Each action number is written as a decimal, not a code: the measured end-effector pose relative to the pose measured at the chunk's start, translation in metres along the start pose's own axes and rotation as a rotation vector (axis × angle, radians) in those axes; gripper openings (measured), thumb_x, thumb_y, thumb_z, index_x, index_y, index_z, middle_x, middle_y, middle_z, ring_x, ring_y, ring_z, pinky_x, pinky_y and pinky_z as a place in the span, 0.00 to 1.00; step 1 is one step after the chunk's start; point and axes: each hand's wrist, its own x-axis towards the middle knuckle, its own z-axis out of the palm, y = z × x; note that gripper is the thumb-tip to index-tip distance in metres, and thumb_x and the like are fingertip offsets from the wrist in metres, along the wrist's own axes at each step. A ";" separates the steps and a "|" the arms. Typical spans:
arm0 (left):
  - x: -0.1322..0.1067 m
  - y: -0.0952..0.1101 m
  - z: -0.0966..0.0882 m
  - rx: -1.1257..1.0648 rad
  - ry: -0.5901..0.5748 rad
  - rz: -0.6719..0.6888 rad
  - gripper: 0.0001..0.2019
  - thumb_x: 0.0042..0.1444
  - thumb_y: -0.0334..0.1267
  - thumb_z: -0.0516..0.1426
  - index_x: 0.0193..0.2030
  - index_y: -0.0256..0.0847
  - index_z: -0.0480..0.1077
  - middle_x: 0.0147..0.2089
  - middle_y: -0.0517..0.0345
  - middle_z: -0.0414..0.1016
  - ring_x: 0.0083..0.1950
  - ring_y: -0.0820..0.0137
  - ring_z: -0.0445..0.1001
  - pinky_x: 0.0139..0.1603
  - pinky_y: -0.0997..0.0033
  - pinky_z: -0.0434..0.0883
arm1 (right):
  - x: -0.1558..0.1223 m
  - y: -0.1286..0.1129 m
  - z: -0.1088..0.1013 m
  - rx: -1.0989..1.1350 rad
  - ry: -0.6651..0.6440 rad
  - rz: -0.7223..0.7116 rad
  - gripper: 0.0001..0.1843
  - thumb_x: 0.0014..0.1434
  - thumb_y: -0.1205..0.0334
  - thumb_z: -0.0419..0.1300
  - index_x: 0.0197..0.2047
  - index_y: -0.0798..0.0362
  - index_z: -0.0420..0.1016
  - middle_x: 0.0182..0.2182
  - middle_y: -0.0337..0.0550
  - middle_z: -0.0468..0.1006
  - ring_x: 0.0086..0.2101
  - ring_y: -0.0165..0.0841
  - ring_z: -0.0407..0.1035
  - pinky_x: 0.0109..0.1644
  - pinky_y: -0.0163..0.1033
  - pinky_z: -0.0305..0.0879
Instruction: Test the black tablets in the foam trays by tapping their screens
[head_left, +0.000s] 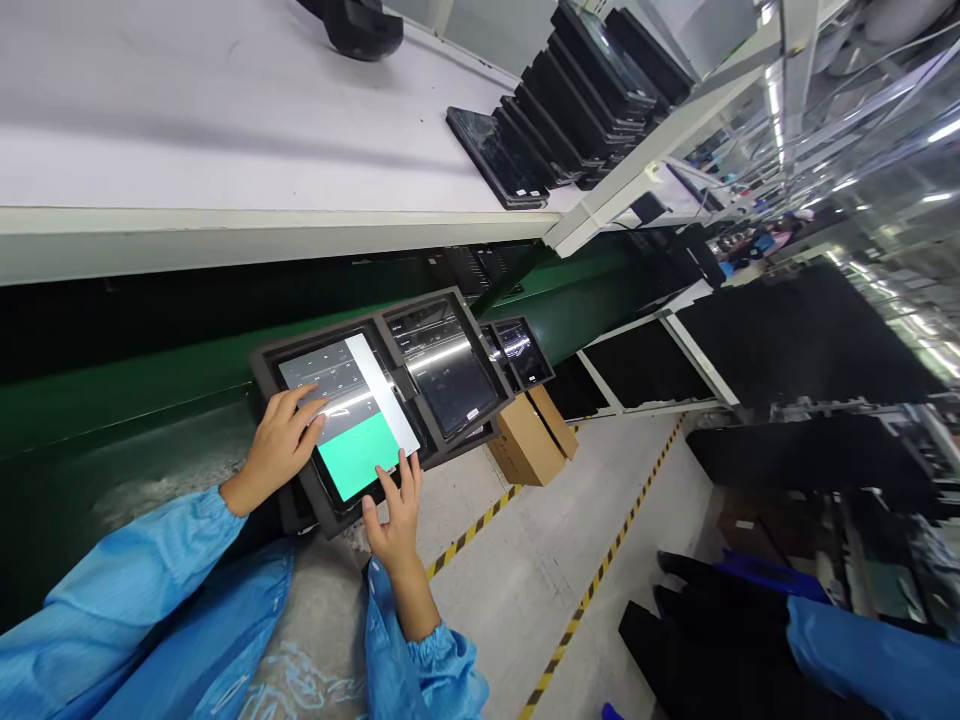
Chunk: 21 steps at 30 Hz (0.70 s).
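A tablet (360, 445) with a lit screen lies in the near compartment of a dark foam tray (381, 327). Grey, white and green areas fill its screen, with small keys or characters on the grey part. My left hand (281, 440) rests over the screen's left part, fingers bent and apart, fingertips at the grey area. Over the lower right edge is my right hand (397, 510), fingers spread, its tips at the border of the green and white areas. Neither hand grips anything. Beside it in the tray sits a second tablet (442, 370) with a dark screen showing faint text.
Another tray with a tablet (523, 350) lies farther along the green bench (585, 290). Stacked tablets (555, 110) stand on the white shelf (225, 120) above. Cardboard boxes (529, 440) sit on the floor by yellow-black tape (592, 590). A metal post (652, 150) rises from the shelf's edge.
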 end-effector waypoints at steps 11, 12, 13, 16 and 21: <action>0.049 -0.003 -0.002 0.202 -0.170 0.128 0.21 0.69 0.47 0.46 0.62 0.45 0.70 0.71 0.45 0.58 0.75 0.50 0.50 0.72 0.36 0.53 | -0.005 0.012 -0.002 0.032 -0.058 -0.059 0.23 0.60 0.59 0.60 0.59 0.43 0.75 0.70 0.48 0.59 0.71 0.53 0.47 0.68 0.69 0.47; 0.052 -0.002 0.000 0.232 -0.191 0.117 0.23 0.69 0.48 0.45 0.64 0.45 0.68 0.73 0.45 0.55 0.76 0.49 0.47 0.72 0.33 0.51 | -0.005 0.012 -0.003 0.045 -0.043 -0.062 0.25 0.59 0.59 0.60 0.60 0.44 0.73 0.70 0.49 0.59 0.70 0.53 0.48 0.68 0.69 0.48; 0.055 -0.001 0.002 0.259 -0.208 0.099 0.24 0.69 0.50 0.45 0.66 0.45 0.66 0.74 0.44 0.53 0.77 0.48 0.44 0.71 0.31 0.50 | -0.005 0.013 -0.003 0.059 -0.029 -0.066 0.26 0.59 0.59 0.61 0.62 0.45 0.71 0.70 0.50 0.59 0.70 0.53 0.48 0.68 0.68 0.49; 0.059 0.002 0.007 0.339 -0.254 0.047 0.27 0.69 0.53 0.43 0.69 0.45 0.62 0.76 0.44 0.46 0.78 0.47 0.39 0.70 0.28 0.48 | -0.004 0.017 -0.005 0.101 -0.005 -0.092 0.28 0.60 0.59 0.59 0.64 0.46 0.68 0.70 0.52 0.58 0.70 0.53 0.48 0.67 0.68 0.51; 0.063 0.004 0.010 0.406 -0.255 -0.010 0.29 0.69 0.55 0.41 0.70 0.43 0.61 0.77 0.46 0.42 0.78 0.48 0.37 0.71 0.29 0.48 | -0.004 0.024 -0.008 0.147 -0.007 -0.109 0.27 0.62 0.58 0.58 0.64 0.48 0.66 0.69 0.54 0.59 0.70 0.54 0.48 0.67 0.67 0.54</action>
